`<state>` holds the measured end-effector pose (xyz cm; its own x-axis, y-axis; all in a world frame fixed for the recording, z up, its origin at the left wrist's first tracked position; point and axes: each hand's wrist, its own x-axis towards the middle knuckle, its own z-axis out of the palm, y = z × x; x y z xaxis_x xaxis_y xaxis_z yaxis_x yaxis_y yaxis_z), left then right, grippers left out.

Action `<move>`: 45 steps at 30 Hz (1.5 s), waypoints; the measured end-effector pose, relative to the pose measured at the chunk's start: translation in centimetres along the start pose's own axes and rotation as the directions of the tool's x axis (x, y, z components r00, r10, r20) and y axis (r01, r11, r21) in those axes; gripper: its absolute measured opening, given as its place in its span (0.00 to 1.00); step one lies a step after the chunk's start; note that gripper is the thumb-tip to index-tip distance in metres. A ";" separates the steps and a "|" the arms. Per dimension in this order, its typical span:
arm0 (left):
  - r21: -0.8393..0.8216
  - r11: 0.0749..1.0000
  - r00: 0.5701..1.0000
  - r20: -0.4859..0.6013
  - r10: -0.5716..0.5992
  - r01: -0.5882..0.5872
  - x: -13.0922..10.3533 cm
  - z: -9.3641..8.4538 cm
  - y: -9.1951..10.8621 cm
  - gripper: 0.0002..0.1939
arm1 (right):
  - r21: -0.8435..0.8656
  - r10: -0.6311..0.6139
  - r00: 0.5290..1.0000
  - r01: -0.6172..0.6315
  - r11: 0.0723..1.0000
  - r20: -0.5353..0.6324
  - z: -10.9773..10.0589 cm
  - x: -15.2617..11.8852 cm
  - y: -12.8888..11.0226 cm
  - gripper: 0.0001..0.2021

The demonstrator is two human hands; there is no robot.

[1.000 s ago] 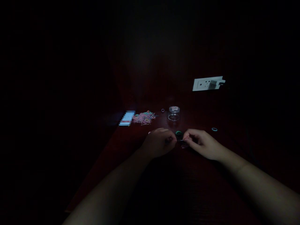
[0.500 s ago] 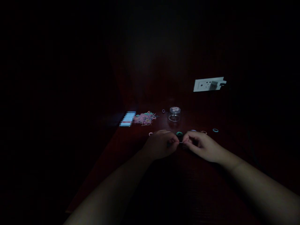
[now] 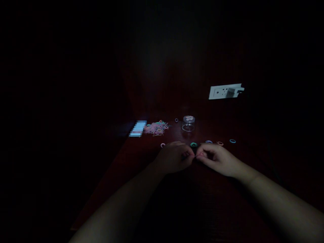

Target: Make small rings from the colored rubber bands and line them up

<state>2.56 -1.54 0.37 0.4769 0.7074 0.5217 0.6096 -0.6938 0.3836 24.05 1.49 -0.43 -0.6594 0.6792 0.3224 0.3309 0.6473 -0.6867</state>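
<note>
My left hand (image 3: 177, 157) and my right hand (image 3: 215, 158) meet over the dark red table, each pinching one end of a thin pale pink rubber band (image 3: 195, 156). Only a short bit of it shows between the fingertips; the rest is hidden by the fingers. Just beyond the hands lie green rubber bands (image 3: 193, 144), a purple one (image 3: 209, 141), an orange one (image 3: 220, 143) and a blue one (image 3: 232, 141). By the left knuckles rests a pink band (image 3: 162, 145), partly covered.
A tangled pile of coloured rubber bands (image 3: 157, 128) lies at the back left, beside a lit, blurred screen (image 3: 138, 128). A clear lidded jar (image 3: 188, 125) stands behind the hands, with a small dark purple ring (image 3: 176, 120) left of it. A socket plate (image 3: 225, 91) with a plug is on the wall.
The fingertips have come closer together, so less of the rubber band shows between them. My right hand has shifted slightly left and down, uncovering more of the purple and orange bands.
</note>
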 end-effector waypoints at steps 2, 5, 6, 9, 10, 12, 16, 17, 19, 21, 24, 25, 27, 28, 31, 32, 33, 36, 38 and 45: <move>-0.004 1.000 1.000 -0.002 -0.001 0.001 0.0 0.0 0.0 0.02 | -0.004 0.008 1.000 -0.008 1.000 0.003 0.0 0.0 0.1 0.10; -0.006 1.000 1.000 -0.011 0.001 -0.001 -0.1 0.0 -0.1 0.02 | -0.001 0.019 1.000 -0.019 1.000 0.002 -0.1 0.0 0.1 0.10; -0.007 1.000 1.000 -0.016 0.001 -0.001 -0.1 0.0 -0.1 0.02 | -0.003 0.021 1.000 -0.021 1.000 0.000 -0.2 0.0 0.1 0.10; -0.013 1.000 1.000 -0.014 0.001 -0.002 -0.1 0.0 -0.2 0.02 | -0.008 0.017 1.000 -0.017 1.000 -0.005 -0.3 0.0 0.0 0.09; -0.012 1.000 1.000 -0.009 0.000 0.000 -0.1 0.0 -0.2 0.02 | -0.007 0.017 1.000 -0.017 1.000 -0.003 -0.3 0.0 0.0 0.09; -0.005 1.000 1.000 -0.001 0.000 0.000 -0.1 0.0 -0.2 0.03 | -0.004 0.019 1.000 -0.019 1.000 0.002 -0.4 0.0 0.0 0.08; 0.006 1.000 1.000 0.002 0.000 0.000 -0.1 -0.1 -0.2 0.02 | -0.007 0.013 1.000 -0.013 1.000 -0.001 -0.4 -0.1 0.1 0.07; 0.000 1.000 1.000 0.002 0.004 -0.004 -0.1 -0.1 -0.2 0.02 | -0.004 0.010 1.000 -0.010 1.000 0.000 -0.4 -0.1 0.2 0.07; -0.013 1.000 1.000 0.000 0.014 -0.014 -0.2 -0.1 -0.2 0.02 | 0.007 0.007 1.000 -0.007 1.000 0.006 -0.5 -0.1 0.1 0.07; -0.017 1.000 1.000 -0.002 0.018 -0.018 -0.2 0.0 -0.2 0.02 | 0.007 0.002 1.000 -0.002 1.000 0.007 -0.5 -0.1 0.0 0.06; -0.013 1.000 1.000 0.006 0.014 -0.013 -0.2 0.0 -0.3 0.02 | -0.030 -0.012 1.000 0.012 0.999 -0.003 -0.6 0.0 -0.1 0.07; -0.013 1.000 1.000 0.010 0.012 -0.012 -0.2 0.0 -0.3 0.02 | -0.042 -0.014 1.000 0.014 0.999 -0.004 -0.6 0.0 -0.2 0.07; -0.013 1.000 1.000 0.014 0.012 -0.012 -0.2 0.0 -0.4 0.02 | -0.053 -0.014 1.000 0.014 0.998 0.001 -0.7 0.0 -0.2 0.07; -0.013 1.000 1.000 0.014 0.013 -0.013 -0.2 0.0 -0.4 0.03 | -0.053 -0.012 1.000 0.013 0.999 0.005 -0.7 0.0 -0.2 0.07; -0.014 1.000 1.000 0.010 0.014 -0.014 -0.2 -0.1 -0.4 0.02 | -0.046 -0.008 1.000 0.008 0.999 0.010 -0.8 0.0 -0.1 0.07; -0.015 1.000 1.000 0.006 0.013 -0.013 -0.3 -0.1 -0.4 0.02 | -0.040 -0.004 1.000 0.004 0.999 0.011 -0.8 0.0 -0.1 0.07; -0.017 1.000 1.000 0.003 0.013 -0.013 -0.3 -0.1 -0.4 0.02 | -0.031 0.002 1.000 -0.001 1.000 0.010 -0.8 0.0 -0.1 0.07; -0.025 1.000 1.000 -0.004 0.010 -0.010 -0.3 -0.1 -0.5 0.02 | 0.004 0.018 1.000 -0.018 1.000 0.009 -0.7 -0.1 0.0 0.07; -0.022 1.000 1.000 -0.004 0.010 -0.010 -0.3 0.0 -0.5 0.02 | 0.012 0.020 1.000 -0.020 1.000 0.008 -0.5 -0.1 0.0 0.07; 0.002 1.000 1.000 -0.014 -0.002 0.002 -0.5 0.0 -0.7 0.02 | -0.077 0.070 0.996 -0.073 0.994 -0.049 -3.0 -0.3 0.6 0.08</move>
<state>1.91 -1.37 -0.20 0.4669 0.7070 0.5312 0.6118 -0.6920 0.3832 26.50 2.70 0.96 -0.6005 0.7389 0.3056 0.4296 0.6205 -0.6560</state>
